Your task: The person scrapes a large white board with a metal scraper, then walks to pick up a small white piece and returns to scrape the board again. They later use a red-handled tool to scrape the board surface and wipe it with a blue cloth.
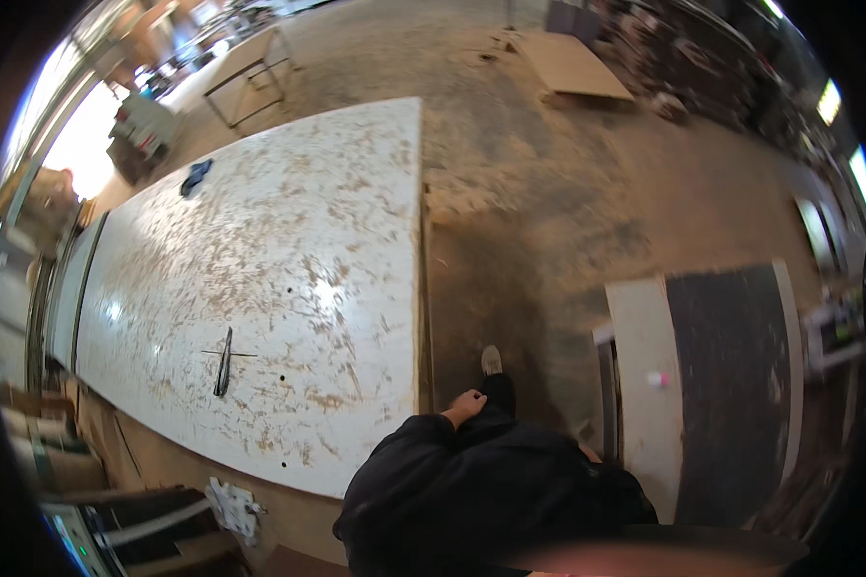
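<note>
My left hand [467,406] hangs low beside the right edge of a large white tabletop [260,250], close to my dark trouser leg. Its fingers look loosely curled, with nothing visible in them. On my right side only a sliver of skin shows past the dark sleeve, probably my right hand [588,451]; its fingers are hidden. The scuffed tabletop has brown marks and a few small dark holes. A slim, dark, pointed thing [223,363] lies or stands on it, with a thin line crossing it. Toward the far left lies a crumpled dark blue cloth-like item [196,178].
To my right stands a low bench-like stack with a dark panel [731,365] and a pale board [645,375] bearing a small pink-and-white item [658,380]. A tan board [573,65] lies farther off. A metal-legged table [245,72] stands far left. Sawdust covers the floor [520,163].
</note>
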Tool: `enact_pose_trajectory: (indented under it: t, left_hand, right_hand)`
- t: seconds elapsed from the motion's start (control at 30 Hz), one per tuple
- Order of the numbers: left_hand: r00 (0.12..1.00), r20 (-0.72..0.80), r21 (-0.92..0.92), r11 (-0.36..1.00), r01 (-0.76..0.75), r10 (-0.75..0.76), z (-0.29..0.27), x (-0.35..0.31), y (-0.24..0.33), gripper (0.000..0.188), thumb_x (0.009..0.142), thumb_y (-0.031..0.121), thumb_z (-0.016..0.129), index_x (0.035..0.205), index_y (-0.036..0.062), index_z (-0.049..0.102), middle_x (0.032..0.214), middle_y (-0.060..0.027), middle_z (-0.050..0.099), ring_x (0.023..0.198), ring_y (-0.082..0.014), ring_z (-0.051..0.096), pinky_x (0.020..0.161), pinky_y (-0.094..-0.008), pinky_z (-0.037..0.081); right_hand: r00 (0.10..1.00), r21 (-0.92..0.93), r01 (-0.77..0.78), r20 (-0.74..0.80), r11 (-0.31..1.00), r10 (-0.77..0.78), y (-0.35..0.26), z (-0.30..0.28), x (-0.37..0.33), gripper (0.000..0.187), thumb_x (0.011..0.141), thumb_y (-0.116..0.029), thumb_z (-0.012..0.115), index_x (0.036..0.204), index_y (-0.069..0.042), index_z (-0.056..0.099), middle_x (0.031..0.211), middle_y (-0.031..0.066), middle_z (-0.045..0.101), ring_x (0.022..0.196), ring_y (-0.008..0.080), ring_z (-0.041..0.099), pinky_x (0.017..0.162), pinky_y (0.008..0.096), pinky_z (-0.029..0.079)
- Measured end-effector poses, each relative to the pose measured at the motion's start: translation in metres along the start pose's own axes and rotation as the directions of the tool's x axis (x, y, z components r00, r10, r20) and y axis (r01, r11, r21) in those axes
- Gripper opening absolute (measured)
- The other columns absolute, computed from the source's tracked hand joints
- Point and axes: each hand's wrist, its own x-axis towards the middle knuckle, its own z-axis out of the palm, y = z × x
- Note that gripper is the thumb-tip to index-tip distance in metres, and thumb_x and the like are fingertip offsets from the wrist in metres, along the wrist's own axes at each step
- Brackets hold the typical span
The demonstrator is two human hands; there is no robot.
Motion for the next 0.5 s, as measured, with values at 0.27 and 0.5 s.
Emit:
enact_pose_trajectory:
  t: [0.27,0.5]
  left_hand:
    - [0.996,-0.023,0.043,0.995,-0.085,0.086,-0.173,0.072,0.097,0.047,0.086,0.04,0.06,0.122,0.0095,0.06,0.121,-0.0142,0.062,0.114,-0.0315,0.057,0.093,-0.042,0.046]
    - [0.994,-0.104,0.079,0.996,-0.037,0.045,-0.258,0.137,0.158,0.047,0.085,0.042,0.056,0.121,0.0141,0.06,0.123,-0.0128,0.062,0.115,-0.0333,0.057,0.095,-0.0459,0.044]
  right_hand:
    - [0.958,-0.108,-0.198,-0.23,0.974,0.17,-0.102,-0.193,0.165,0.032,0.088,-0.033,0.064,0.081,-0.002,0.068,0.068,0.0092,0.065,0.066,0.0159,0.063,0.064,0.0324,0.049]
    - [0.922,-0.077,-0.263,-0.312,0.962,0.228,-0.131,-0.313,0.296,0.035,0.087,-0.033,0.063,0.077,0.0,0.067,0.064,0.009,0.063,0.064,0.0152,0.061,0.062,0.0335,0.048]
